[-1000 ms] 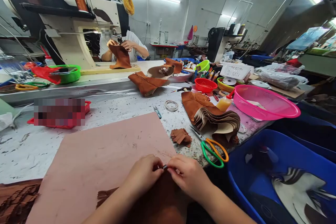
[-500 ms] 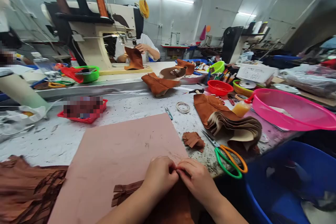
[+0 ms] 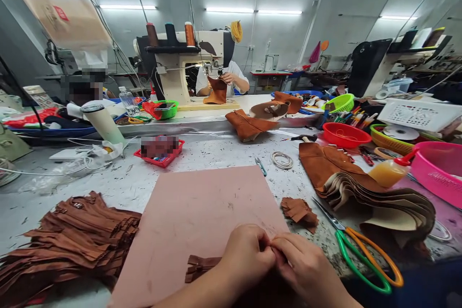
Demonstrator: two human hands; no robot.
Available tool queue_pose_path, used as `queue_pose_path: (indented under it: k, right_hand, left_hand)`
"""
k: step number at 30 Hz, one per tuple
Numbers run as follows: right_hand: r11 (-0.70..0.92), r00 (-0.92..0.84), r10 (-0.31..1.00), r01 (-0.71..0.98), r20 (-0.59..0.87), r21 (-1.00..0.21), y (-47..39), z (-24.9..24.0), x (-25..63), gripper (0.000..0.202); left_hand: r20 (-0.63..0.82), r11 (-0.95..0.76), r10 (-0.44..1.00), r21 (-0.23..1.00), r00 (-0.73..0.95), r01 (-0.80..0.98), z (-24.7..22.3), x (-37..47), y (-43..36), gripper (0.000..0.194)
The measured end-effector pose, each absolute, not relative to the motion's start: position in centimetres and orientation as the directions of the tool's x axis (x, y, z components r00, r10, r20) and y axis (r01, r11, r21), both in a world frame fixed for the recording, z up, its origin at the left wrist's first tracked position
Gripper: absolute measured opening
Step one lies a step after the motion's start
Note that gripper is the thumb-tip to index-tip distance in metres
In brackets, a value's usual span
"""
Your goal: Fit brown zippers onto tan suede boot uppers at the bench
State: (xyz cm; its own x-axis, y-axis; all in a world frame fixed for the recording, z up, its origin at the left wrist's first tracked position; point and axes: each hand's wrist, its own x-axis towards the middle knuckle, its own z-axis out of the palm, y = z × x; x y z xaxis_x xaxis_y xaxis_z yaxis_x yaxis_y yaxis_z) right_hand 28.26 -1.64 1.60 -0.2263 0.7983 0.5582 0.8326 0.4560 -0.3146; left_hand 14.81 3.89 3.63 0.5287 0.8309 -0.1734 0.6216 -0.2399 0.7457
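My left hand (image 3: 249,252) and my right hand (image 3: 301,262) meet above the front of a pink board (image 3: 212,202), fingertips pinched together. Between them is the edge of a brown leather piece (image 3: 269,286), mostly covered by the hands and in shadow. From behind my left wrist sticks out the end of a brown zipper (image 3: 198,264), lying on the board; whether it joins the leather is hidden. To the right of my right hand lie scissors (image 3: 355,238) with green and orange handles, and small brown leather scraps (image 3: 299,212).
A heap of brown zippers (image 3: 83,236) lies left of the board. At right are stacked leather pieces (image 3: 335,168), a glue bottle (image 3: 388,172) and a pink basket (image 3: 438,173). Snips (image 3: 260,167) and a cord coil (image 3: 282,160) lie behind the board. A person works at a sewing machine (image 3: 169,74) opposite.
The view has turned left, so everything sits further right and more of the zipper heap shows. Both hands remain pinched together at the leather edge.
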Motion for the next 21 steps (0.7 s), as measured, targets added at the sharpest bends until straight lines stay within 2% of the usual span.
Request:
queue_pose_path:
  k: [3,7,11,14,19,21]
  right_hand:
    - [0.449,-0.150,0.830,0.750,0.537,-0.485,-1.7,1.9,28.7,0.021]
    - [0.348,-0.101,0.925,0.615,0.367,-0.708,-1.9,2.4,29.0,0.019]
    - [0.222,-0.036,0.972,0.470,0.233,-0.854,-2.0,2.4,29.0,0.023]
    - [0.158,0.014,0.984,0.391,0.178,-0.907,-2.2,2.0,29.1,0.027]
    - [0.179,-0.059,0.983,0.466,0.171,-0.867,-2.6,2.1,28.9,0.021]
    - [0.146,0.022,0.985,0.400,0.169,-0.905,-2.5,2.5,28.5,0.019]
  left_hand:
    - [-0.182,-0.201,0.831,0.784,0.526,0.588,4.2,14.6,3.8,0.012]
    - [-0.177,-0.181,0.824,0.818,0.538,0.546,5.1,14.5,3.5,0.012]
    - [-0.149,-0.205,0.812,0.832,0.564,0.515,5.7,14.3,3.3,0.013]
    - [-0.125,-0.233,0.804,0.834,0.582,0.501,5.8,14.1,3.2,0.013]
    - [-0.096,-0.262,0.801,0.831,0.591,0.490,5.9,13.9,3.0,0.010]
    - [-0.088,-0.269,0.798,0.833,0.597,0.483,6.1,14.0,2.9,0.009]
